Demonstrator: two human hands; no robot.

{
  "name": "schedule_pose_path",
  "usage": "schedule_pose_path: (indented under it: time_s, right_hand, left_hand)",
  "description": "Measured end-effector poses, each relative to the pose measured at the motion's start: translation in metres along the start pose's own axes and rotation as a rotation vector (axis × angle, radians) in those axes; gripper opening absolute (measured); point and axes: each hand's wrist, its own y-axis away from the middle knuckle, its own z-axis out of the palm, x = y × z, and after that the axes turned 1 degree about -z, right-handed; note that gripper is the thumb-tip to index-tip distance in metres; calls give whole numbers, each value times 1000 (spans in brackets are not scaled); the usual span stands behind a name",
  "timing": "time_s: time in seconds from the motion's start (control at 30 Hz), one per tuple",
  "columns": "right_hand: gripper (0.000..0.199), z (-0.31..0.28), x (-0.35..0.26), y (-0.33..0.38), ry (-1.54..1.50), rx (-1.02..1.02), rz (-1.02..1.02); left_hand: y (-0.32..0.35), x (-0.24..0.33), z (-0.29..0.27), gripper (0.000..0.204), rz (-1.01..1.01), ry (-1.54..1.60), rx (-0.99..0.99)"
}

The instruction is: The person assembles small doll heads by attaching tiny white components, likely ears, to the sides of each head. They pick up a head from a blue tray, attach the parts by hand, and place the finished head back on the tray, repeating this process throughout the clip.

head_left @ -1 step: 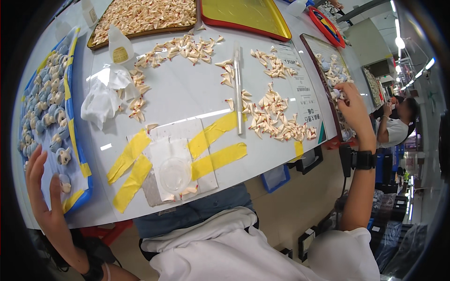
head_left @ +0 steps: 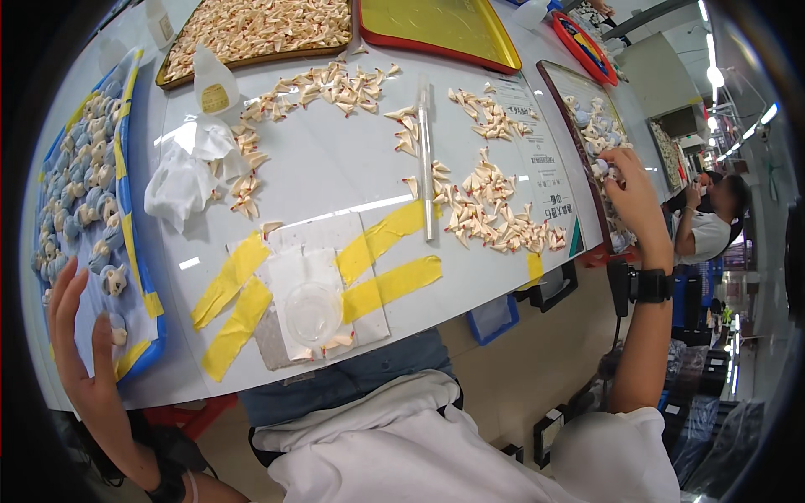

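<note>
My left hand [head_left: 77,352] is at the near left end of the blue-edged tray [head_left: 144,277], its fingers spread. Its thumb is beside a small blue-and-cream animal-head figurine [head_left: 119,335]; more such figurines [head_left: 88,172] fill the tray's far part. On the far right my right hand [head_left: 635,189] reaches over a dark-rimmed tray [head_left: 573,138] of similar pieces. Its thumb and index finger close round a small pale blue-and-white figurine [head_left: 613,172], partly hidden by the fingers. In front of me a clear round dish [head_left: 314,312] sits on a taped-down white pad.
Small cream pointed pieces with red tips [head_left: 490,201] lie scattered over the table. A clear tube [head_left: 426,159] lies among them. Crumpled tissue [head_left: 180,180] and a white bottle [head_left: 214,82] are at left. Behind stand a full tray [head_left: 260,29] and a yellow tray [head_left: 436,29]. Another person [head_left: 713,218] sits right.
My left hand's fingers have shifted very slightly, the thumb a little away from the nearest figurine. My right hand looks unmoved.
</note>
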Motion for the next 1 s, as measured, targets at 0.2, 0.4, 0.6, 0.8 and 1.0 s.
schedule_pose_path:
  time_s: [0.2, 0.4, 0.6, 0.8, 1.0]
  right_hand:
    - [30, 2, 18, -9, 146, 52, -44]
    - [25, -6, 10, -7, -142, 32, 86]
    - [18, -11, 26, 5, -104, 86, 109]
    - [24, -12, 34, 9, -105, 50, 190]
    - [27, -17, 21, 9, -141, 67, 127]
  left_hand:
    - [-2, 6, -1, 31, 8, -88, -83]
    - [1, 10, 1, 29, -37, -67, -98]
    - [1, 4, 4, 29, -39, -43, -104]
    - [-1, 4, 7, 31, -36, -22, -46]
    - [-6, 22, 6, 30, 7, -14, -225]
